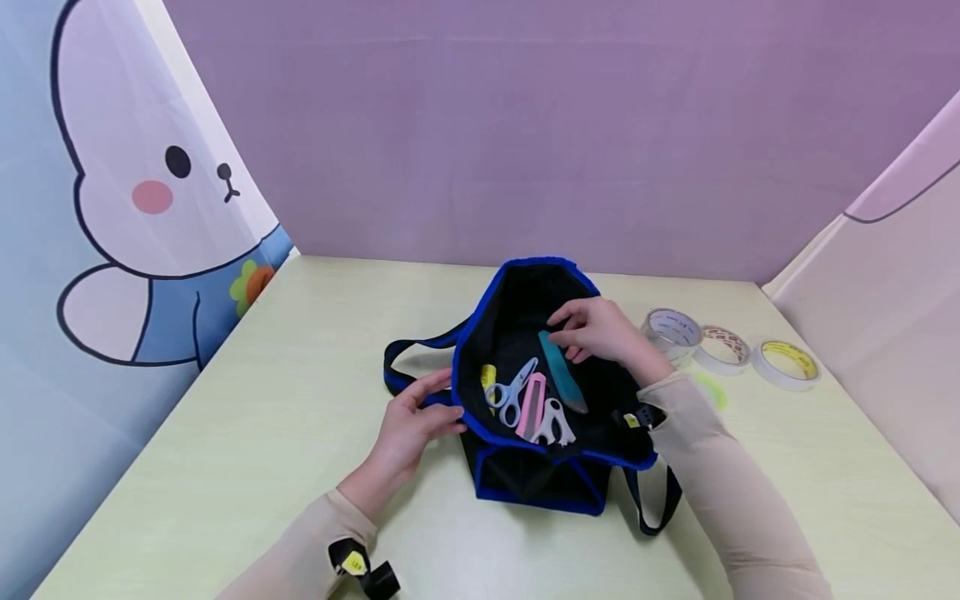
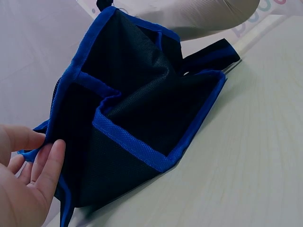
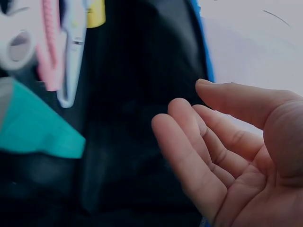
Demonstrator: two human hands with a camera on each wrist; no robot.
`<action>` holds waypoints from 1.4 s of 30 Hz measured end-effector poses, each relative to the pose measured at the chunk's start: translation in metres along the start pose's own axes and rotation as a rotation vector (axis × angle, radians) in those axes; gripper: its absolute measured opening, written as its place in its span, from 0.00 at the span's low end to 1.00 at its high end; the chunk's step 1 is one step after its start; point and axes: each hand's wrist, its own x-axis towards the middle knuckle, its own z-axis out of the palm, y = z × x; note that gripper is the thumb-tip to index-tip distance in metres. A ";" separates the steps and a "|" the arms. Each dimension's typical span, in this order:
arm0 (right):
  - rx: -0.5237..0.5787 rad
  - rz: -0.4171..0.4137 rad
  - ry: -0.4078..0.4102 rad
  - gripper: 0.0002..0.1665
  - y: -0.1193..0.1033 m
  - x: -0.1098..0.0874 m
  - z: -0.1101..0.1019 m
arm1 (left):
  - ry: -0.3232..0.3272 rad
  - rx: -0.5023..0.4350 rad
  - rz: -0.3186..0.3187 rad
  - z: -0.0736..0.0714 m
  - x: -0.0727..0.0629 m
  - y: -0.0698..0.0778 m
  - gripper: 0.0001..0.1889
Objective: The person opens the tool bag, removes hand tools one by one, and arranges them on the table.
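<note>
A black bag [image 1: 546,262] with blue edging sits on the pale bench [image 1: 277,425], mouth open and tilted toward the person, its pocket [image 1: 536,482] at the front. The left hand [image 1: 408,429] is at the bag's left side; its fingers and thumb pinch the blue rim between them, as the left wrist view shows. The right hand [image 1: 600,332] is over the bag's mouth, holding nothing, its fingers slightly bent and the thumb apart from them.

Inside the bag, a teal tool [image 1: 562,373] lies slantwise, its upper end near the right hand but apart from it in the right wrist view. To its left lie a pink cutter [image 1: 531,406] and light-blue scissors [image 1: 517,386], with white scissors [image 1: 561,423] just below the cutter. A yellow thing [image 1: 488,379] lies by the left wall, partly behind the light-blue scissors; what it is cannot be made out.

One strap [image 1: 420,342] loops out on the left and another [image 1: 675,492] on the right. Right of the bag, a clear roll [image 1: 673,327], a white roll [image 1: 722,344] and a yellow-cored roll [image 1: 787,358] stand in a row. A lime-coloured thing [image 1: 712,390] shows partly beside the right sleeve [image 1: 720,467].
</note>
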 end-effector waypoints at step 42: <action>-0.265 0.266 -0.173 0.33 0.032 0.017 0.034 | -0.003 -0.001 -0.005 0.001 -0.001 0.003 0.30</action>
